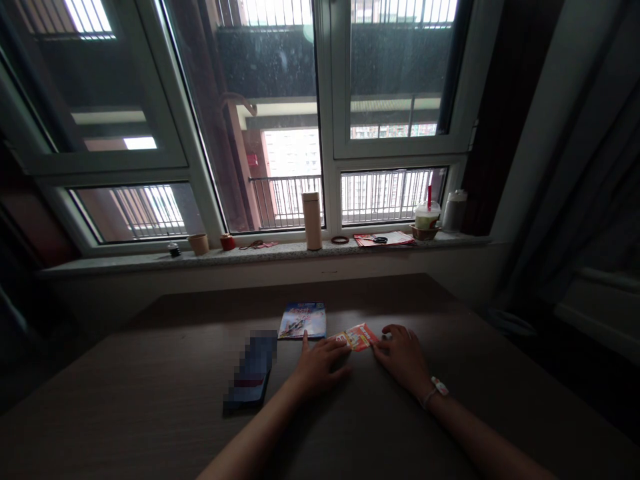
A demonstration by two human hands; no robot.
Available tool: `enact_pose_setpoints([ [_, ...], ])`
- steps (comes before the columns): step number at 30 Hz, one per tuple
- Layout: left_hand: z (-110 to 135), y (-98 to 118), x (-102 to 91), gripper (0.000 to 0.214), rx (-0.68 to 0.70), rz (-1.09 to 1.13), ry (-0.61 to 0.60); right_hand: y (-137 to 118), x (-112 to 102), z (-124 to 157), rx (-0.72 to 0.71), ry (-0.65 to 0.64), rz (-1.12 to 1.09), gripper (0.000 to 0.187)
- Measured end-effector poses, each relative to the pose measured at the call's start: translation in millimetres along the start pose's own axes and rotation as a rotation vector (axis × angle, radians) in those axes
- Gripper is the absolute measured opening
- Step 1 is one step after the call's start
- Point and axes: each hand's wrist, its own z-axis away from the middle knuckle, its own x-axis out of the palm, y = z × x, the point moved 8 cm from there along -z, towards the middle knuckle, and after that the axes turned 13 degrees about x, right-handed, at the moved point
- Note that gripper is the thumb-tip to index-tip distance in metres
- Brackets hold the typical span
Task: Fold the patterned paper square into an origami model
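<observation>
A small red and orange printed packet (361, 337) lies on the table between my hands. My left hand (323, 363) rests palm down over its left end, fingers stretched out and apart; the index finger points toward a blue printed booklet or packet (303, 320). At the packet's right end, my right hand (403, 357) has its fingers curled, with the tips at the edge; a bracelet (439, 387) is on that wrist. Left of my left hand lies a dark, phone-like object (251, 373), partly blurred by pixelation. Part of the red packet is hidden under my left fingers.
The brown table (150, 387) reaches toward the windowsill (280, 252). On the sill stand a tan flask (313, 223), a paper cup (199, 245), a red jar (227, 242), scissors (380, 240) on red papers, a drink cup with straw (427, 217) and a white bottle (455, 212).
</observation>
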Motion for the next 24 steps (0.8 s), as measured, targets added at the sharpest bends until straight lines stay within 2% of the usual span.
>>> enact_pose_setpoints([
  [6,1,-1,0.4,0.045,0.003,0.008,0.001,6,-6,-2,0.048,0.053,0.017,0.025],
  [12,0,0,-0.2,0.043,0.016,0.0,0.023,8,-7,-4,0.053,0.051,0.021,0.025],
  [19,0,-2,1.5,0.045,-0.001,0.004,0.005,12,-4,-8,0.074,-0.002,0.008,0.027],
  [24,0,-3,1.6,0.044,-0.006,0.009,0.017,18,2,-12,0.053,-0.062,-0.086,0.023],
])
